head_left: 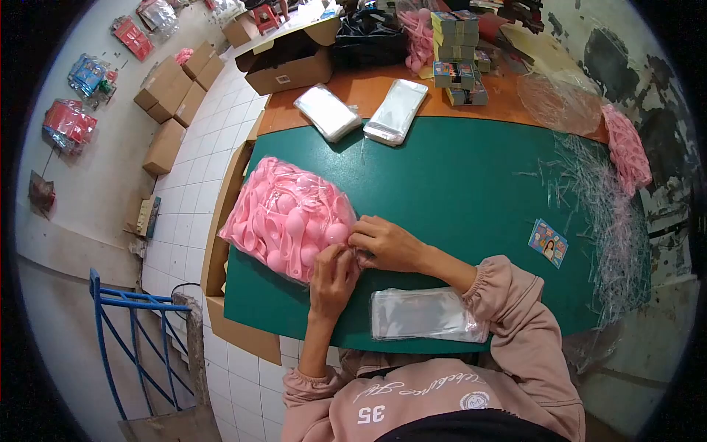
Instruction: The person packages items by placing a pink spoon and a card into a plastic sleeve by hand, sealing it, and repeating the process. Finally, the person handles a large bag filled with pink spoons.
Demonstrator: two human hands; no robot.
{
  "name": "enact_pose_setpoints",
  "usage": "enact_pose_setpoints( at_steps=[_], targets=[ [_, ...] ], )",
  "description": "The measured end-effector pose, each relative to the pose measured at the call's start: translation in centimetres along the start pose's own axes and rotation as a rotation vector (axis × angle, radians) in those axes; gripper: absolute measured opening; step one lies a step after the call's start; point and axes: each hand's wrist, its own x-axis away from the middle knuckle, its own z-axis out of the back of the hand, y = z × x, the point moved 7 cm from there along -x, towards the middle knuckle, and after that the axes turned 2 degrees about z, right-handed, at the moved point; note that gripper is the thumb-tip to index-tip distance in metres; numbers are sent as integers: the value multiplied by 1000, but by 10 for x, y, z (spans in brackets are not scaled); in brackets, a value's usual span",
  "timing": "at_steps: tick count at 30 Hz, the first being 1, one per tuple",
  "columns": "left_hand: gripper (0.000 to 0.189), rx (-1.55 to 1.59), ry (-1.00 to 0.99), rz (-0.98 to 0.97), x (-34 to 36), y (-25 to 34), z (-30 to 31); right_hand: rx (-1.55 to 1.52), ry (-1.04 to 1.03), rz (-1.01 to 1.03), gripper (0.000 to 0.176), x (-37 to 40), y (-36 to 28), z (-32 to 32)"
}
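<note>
A clear plastic bag full of pink plastic spoons [283, 214] lies on the green tabletop [456, 206], left of centre. Both hands meet at its right-hand corner. My left hand [333, 280] is closed with bent fingers on the bag's edge. My right hand [388, 244] pinches the same corner from the other side, its fingertips almost touching those of the left. The gathered plastic between the fingers is mostly hidden. A stack of clear plastic sleeves [416, 315] lies close to my body, below the right forearm.
Two more sleeve stacks [328, 112] [396, 112] lie at the table's far side. Card bundles [458, 55] stand behind them, beside an open carton [289, 70]. Small printed cards [548, 243] lie to the right, near a heap of clear plastic strips [615, 243] and a pink bundle [626, 151].
</note>
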Motion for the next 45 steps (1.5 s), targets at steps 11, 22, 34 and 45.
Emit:
enact_pose_setpoints(
  at_steps=[11, 22, 34, 45],
  targets=[
    [28, -14, 113, 105, -6, 12, 15, -257, 67, -216, 21, -3, -4, 10],
    [30, 147, 138, 215, -3, -8, 9, -314, 81, -387, 18, 0, -4, 10],
    [33, 260, 55, 70, 0, -11, 9, 66, -34, 29, 20, -16, -28, 20],
    [33, 147, -60, -61, -4, -5, -4, -129, 6, -206, 22, -3, -11, 9]
  ],
)
